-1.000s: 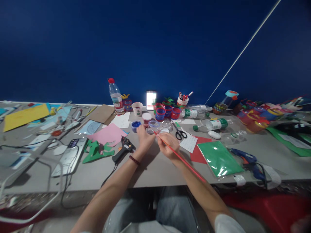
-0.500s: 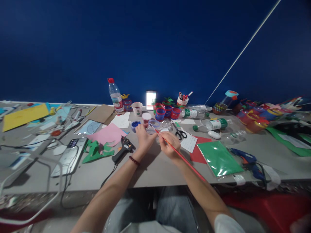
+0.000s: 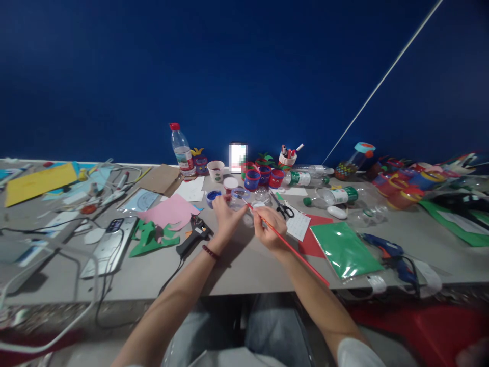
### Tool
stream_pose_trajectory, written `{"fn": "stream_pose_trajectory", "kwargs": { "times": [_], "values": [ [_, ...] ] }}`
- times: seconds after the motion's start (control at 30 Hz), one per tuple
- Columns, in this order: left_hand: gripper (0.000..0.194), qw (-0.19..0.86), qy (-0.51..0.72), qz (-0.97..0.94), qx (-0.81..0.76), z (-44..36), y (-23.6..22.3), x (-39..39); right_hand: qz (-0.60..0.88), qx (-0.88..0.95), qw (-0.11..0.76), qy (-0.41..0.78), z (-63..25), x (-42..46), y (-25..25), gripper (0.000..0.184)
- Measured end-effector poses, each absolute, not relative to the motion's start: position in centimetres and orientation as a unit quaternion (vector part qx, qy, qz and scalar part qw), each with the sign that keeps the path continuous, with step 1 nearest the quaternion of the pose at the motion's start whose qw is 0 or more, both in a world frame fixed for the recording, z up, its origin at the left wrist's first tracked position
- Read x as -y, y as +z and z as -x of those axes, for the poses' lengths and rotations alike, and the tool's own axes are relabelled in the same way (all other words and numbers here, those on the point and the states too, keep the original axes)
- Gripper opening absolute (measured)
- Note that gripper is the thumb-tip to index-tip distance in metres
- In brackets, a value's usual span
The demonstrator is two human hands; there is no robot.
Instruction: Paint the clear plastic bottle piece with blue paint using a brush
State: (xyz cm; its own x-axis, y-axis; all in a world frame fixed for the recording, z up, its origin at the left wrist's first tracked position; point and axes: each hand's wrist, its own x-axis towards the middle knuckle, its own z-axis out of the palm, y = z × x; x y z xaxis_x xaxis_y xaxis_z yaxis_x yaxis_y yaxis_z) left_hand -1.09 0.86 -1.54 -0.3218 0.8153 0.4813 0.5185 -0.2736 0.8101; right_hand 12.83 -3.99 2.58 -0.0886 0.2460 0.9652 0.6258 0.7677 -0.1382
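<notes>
My left hand (image 3: pixel 226 218) is closed around the side of a clear plastic cup-like piece (image 3: pixel 240 200) with a blue rim. Pinched in my right hand (image 3: pixel 270 228) is a long red paintbrush (image 3: pixel 301 257). Its bristle end points at the clear piece; whether it touches is too small to tell. Just beyond my left hand sit an open pot of blue paint (image 3: pixel 212 194) and a pot with a pale pink top (image 3: pixel 230 183). Several small red and blue painted cups (image 3: pixel 252 180) with eyes stand behind them.
A black glue gun (image 3: pixel 194 237) lies left of my left forearm. Scissors (image 3: pixel 283 208) and a green packet (image 3: pixel 346 250) lie to the right. Plastic bottles (image 3: pixel 331 195), a white paper cup (image 3: pixel 216 173) and a lit phone screen (image 3: pixel 238 159) are toward the blue wall.
My right hand has shifted slightly right, and the paintbrush handle has swung a little with it. My left hand keeps its place on the clear piece.
</notes>
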Motion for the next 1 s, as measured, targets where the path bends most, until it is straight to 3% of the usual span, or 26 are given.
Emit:
{"fn": "stream_pose_trajectory", "kwargs": {
  "times": [0.33,0.63,1.0],
  "values": [
    [0.052,0.159,0.574,-0.525,-0.608,0.9,-0.8,-0.6,0.329,0.718,0.588,-0.172,-13.6,4.2,3.4,0.013],
    [0.049,0.102,0.534,-0.597,-0.59,1.3,-1.0,-0.8,0.246,0.742,0.598,-0.18,-13.0,4.0,2.3,0.023],
    [0.047,0.066,0.521,-0.614,-0.589,1.0,-0.4,-0.4,0.273,0.749,0.576,-0.179,-12.8,3.6,1.9,0.019]
  ]
}}
